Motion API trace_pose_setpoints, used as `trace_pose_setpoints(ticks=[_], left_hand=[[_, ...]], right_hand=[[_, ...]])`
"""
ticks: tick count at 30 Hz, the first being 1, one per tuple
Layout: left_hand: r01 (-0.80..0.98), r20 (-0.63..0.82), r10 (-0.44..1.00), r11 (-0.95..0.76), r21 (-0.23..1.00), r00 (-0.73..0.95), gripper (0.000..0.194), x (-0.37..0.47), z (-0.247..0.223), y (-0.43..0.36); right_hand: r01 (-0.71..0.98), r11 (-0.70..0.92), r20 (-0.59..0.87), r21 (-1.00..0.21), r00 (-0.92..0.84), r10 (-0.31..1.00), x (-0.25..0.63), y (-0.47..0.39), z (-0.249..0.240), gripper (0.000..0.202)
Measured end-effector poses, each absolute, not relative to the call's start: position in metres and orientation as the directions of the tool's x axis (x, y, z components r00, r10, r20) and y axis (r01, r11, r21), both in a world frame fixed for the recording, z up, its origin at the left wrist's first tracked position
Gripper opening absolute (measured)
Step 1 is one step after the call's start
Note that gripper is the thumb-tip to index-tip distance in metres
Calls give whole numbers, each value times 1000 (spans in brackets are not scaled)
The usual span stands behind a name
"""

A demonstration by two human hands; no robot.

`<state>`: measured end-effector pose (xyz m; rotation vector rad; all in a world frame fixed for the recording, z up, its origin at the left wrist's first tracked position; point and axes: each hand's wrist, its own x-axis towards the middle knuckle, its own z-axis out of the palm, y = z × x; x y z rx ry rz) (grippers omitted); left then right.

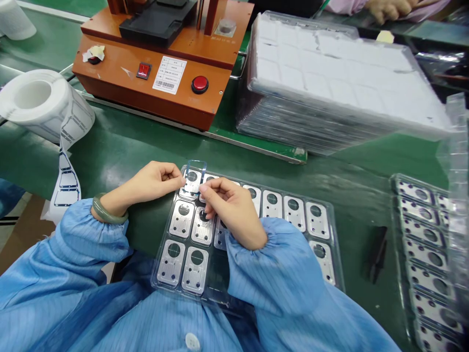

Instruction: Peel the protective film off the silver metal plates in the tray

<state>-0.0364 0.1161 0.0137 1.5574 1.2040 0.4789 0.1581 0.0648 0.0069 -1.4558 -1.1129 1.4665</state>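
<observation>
Between the fingertips of both my hands is a thin, rectangular adhesive frame (204,171) with a blue edge and a see-through middle. My left hand (156,180) pinches its left side, thumb and forefinger together. On its right side my right hand (229,203) has the thumb and forefinger closed. The frame is over a silver metal plate (184,217) group's top-left corner, where each plate has a round hole and smaller holes. These plates sit in rows in a clear plastic tray (219,276). Some pockets are hidden under my right forearm.
A roll of adhesive frames (47,105) stands at left, its strip hanging down. Behind is an orange press machine (154,73) with red buttons. A tall stack of clear trays (330,88) stands back right. Black tweezers (377,254) and another plate tray (427,244) lie at right. A co-worker's hand (390,9) shows beyond.
</observation>
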Motion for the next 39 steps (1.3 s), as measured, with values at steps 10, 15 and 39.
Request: trace_pose_setpoints(ticks=[10, 15, 39], left_hand=[[551, -174, 866, -134, 824, 470, 19, -38, 7, 111], [581, -143, 859, -202, 788, 492, 15, -36, 8, 110], [620, -78, 834, -341, 706, 547, 14, -36, 9, 110]], right_hand=[[267, -312, -332, -912, -33, 943, 155, 64, 0, 25], [384, -233, -258, -893, -15, 966, 154, 64, 0, 25], [457, -176, -213, -872, -29, 977, 152, 63, 1, 23]])
